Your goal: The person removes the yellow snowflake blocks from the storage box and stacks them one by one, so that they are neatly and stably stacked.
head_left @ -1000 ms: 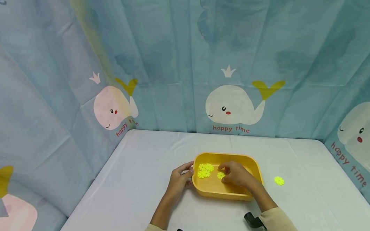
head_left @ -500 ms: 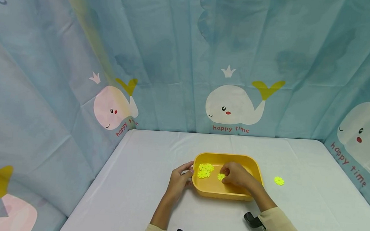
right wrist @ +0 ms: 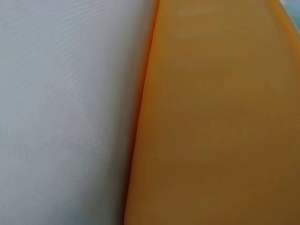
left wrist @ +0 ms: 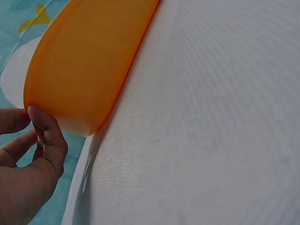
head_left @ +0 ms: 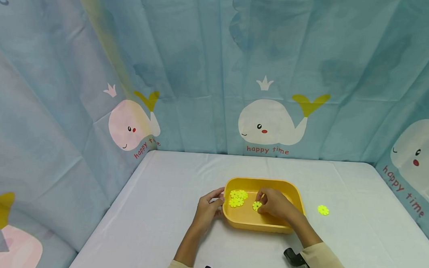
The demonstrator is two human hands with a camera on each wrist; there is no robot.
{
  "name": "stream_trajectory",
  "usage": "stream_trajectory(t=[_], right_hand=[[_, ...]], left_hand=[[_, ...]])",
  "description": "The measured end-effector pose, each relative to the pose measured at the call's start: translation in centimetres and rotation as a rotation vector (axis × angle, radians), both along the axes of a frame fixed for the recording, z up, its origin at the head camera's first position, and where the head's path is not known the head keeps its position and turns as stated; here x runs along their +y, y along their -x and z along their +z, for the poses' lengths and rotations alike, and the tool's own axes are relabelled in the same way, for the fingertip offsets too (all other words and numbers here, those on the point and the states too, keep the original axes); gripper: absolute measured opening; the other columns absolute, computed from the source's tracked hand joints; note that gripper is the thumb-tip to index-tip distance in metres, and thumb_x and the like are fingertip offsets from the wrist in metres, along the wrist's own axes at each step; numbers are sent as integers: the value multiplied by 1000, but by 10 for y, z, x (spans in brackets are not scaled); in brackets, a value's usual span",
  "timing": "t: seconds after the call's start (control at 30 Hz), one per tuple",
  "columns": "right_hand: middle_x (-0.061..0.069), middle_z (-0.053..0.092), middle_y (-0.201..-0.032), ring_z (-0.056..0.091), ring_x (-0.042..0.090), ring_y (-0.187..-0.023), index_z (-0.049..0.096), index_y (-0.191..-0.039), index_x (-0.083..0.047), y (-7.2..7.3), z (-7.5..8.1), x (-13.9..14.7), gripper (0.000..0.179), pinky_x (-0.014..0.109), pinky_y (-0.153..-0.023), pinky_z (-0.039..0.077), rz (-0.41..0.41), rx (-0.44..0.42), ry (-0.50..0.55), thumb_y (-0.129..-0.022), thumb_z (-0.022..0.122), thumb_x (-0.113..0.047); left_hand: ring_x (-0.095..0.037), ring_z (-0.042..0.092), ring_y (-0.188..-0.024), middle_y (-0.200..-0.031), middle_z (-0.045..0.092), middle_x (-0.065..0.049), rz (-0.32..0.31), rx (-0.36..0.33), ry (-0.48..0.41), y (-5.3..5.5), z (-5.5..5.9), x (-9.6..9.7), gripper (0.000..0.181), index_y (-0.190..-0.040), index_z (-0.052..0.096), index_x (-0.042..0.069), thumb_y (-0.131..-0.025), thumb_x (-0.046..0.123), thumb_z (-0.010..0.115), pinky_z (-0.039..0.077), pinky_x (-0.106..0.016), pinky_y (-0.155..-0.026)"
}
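Observation:
A yellow plastic tray (head_left: 244, 221) stands on the table. My left hand (head_left: 205, 211) pinches its left rim between thumb and fingers, as the left wrist view shows with the hand (left wrist: 35, 171) at the tray's corner (left wrist: 79, 65). Inside the tray, my right hand (head_left: 277, 203) pinches a bright yellow flower-shaped disc (head_left: 256, 205) by its right side. Several similar discs (head_left: 236, 202) lie bunched at the tray's left end. Only the tray's outer wall (right wrist: 215, 117) and the cloth show in the right wrist view; the right hand is out of it.
One more flower-shaped disc (head_left: 323, 210) lies on the white tablecloth (head_left: 152, 211), to the right of the tray. Behind and beside the table hangs a blue curtain (head_left: 197, 121) printed with whales.
The right hand has shifted very slightly right within the tray. Its thumb and finger have come closer around the disc, which now looks slightly turned. Left hand and tray stay put.

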State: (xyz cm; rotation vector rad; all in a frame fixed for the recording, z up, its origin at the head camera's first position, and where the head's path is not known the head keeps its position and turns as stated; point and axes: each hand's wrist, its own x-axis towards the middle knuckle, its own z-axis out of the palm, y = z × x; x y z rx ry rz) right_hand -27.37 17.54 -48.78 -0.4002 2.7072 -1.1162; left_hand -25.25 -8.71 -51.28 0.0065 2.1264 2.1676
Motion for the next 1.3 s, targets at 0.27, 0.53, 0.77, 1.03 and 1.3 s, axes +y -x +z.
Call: stream_trajectory(t=[0.27, 0.53, 0.77, 1.03, 1.3], right_hand=[[4, 63, -87, 57, 20, -81, 69, -97, -7, -4, 5, 3, 18, 30, -72, 50, -29, -30, 26, -87, 81, 2], [5, 67, -85, 60, 19, -78, 72, -103, -3, -11, 11, 10, 14, 28, -69, 52, -38, -54, 97, -91, 75, 2], [11, 69, -84, 63, 22, -73, 72, -109, 3, -20, 21, 19, 18, 32, -66, 57, -57, -62, 187, -92, 67, 8], [14, 72, -89, 70, 26, -74, 70, -116, 6, -29, 37, 36, 21, 39, -71, 64, -101, -66, 249, -95, 67, 2], [13, 72, -93, 72, 31, -85, 67, -123, 7, -37, 45, 56, 26, 40, -78, 65, -158, -62, 288, -99, 69, -4]], left_hand=[[-26, 63, -100, -131, 58, -17, -4, 3, -4, 0, 0, 0, 47, -147, 63, 9, -101, 15, 64, 54, -23, -67], [-25, 62, -98, -130, 57, -19, -10, 7, -7, 0, -1, -1, 46, -147, 63, 7, -102, 14, 63, 55, -22, -67], [-25, 62, -98, -128, 57, -16, -7, 5, 0, -1, 0, -1, 46, -147, 63, 7, -102, 14, 63, 56, -23, -68], [-24, 62, -97, -129, 57, -17, -14, 3, -10, -1, 0, -1, 46, -147, 63, 6, -102, 14, 63, 56, -23, -69], [-22, 61, -95, -127, 57, -15, -13, 5, -8, 0, -1, -1, 47, -147, 63, 7, -101, 14, 63, 56, -23, -69]])
